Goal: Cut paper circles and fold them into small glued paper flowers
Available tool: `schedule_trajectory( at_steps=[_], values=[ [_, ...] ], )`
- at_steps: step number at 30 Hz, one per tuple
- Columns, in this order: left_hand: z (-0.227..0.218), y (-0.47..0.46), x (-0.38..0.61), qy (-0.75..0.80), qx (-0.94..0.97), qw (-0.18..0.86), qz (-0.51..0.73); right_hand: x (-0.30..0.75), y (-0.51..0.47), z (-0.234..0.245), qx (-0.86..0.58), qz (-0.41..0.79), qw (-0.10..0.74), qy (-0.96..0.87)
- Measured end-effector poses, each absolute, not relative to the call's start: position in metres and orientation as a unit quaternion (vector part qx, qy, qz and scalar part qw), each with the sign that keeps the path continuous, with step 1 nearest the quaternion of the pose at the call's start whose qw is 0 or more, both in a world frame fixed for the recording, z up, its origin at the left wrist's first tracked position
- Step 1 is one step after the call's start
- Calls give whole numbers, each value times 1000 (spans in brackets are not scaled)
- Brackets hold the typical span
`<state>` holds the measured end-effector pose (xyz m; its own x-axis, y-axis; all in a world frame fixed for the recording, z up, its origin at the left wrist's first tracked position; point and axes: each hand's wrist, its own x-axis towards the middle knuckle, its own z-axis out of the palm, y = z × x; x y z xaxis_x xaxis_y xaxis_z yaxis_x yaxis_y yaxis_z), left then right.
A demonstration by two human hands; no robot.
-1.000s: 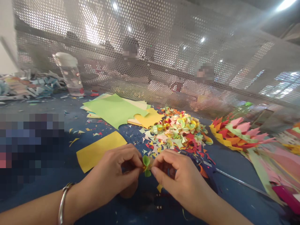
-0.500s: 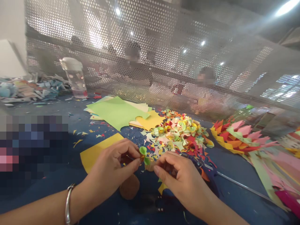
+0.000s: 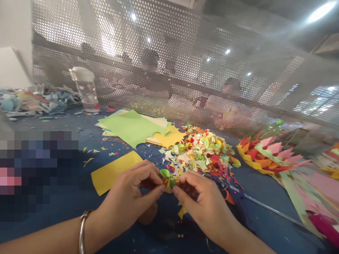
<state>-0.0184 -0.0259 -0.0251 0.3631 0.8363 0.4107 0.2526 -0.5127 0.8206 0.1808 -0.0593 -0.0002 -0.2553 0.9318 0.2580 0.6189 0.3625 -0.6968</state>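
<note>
Over the table's near middle, my left hand (image 3: 137, 185) pinches a small paper flower (image 3: 165, 173) with light green petals and a yellow-orange part. From the other side, the thumb and forefinger of my right hand (image 3: 200, 194) close on its lower green petal. Below my left hand a round brown piece (image 3: 148, 213) is partly covered. A yellow paper sheet (image 3: 113, 171) lies left of my hands. Just beyond them is a heap of small folded paper flowers and cut scraps (image 3: 203, 146).
Stacked coloured sheets (image 3: 129, 127) lie farther back. A lidded clear cup (image 3: 87, 90) stands at the back left beside a pile of paper pieces (image 3: 39, 100). To the right are a layered paper flower (image 3: 270, 155) and a thin rod (image 3: 275, 210). A perforated screen (image 3: 182, 46) rises behind.
My left hand has moved slightly right with the paper flower, bringing it against the right hand's fingertips. The right hand has stayed nearly in place and now grips a petal.
</note>
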Motion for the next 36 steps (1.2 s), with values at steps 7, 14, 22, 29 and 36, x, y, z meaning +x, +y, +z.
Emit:
schedule_trajectory(
  at_steps=[7,14,22,29,36],
  values=[
    [-24,-26,-19,366,751,347,426,181,-56,1,-511,218,336,-761],
    [-31,-21,-22,408,686,415,437,195,-44,9,-544,165,343,-748],
    [-27,-20,-22,416,687,396,444,273,15,40,-656,63,368,-656],
    [-22,-18,-27,432,690,365,451,334,64,35,-745,26,335,-576],
    [-11,-3,-45,475,655,321,491,339,57,28,-765,10,298,-571]
  ],
)
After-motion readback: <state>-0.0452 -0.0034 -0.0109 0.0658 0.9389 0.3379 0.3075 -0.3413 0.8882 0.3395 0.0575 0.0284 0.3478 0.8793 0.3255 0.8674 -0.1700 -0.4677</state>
